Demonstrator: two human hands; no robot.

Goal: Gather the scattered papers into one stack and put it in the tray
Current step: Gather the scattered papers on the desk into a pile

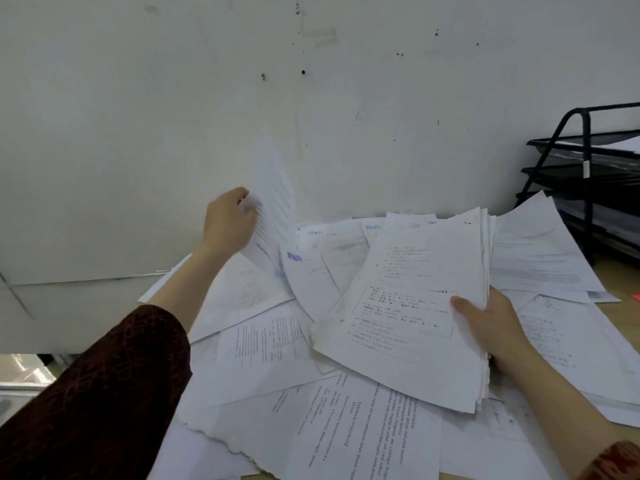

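While the right hand [491, 327] clamped the gathered stack [415, 306] thumb-on-top above scattered papers [263, 344], the left hand [228, 223] pinched one sheet [273, 202] upright, seemingly to add; the tray [588, 174] waited far right.

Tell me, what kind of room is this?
Probably an office or a school staff room: printed papers lie scattered over a desk, and a black stacked letter tray holding more sheets stands by a plain white wall.
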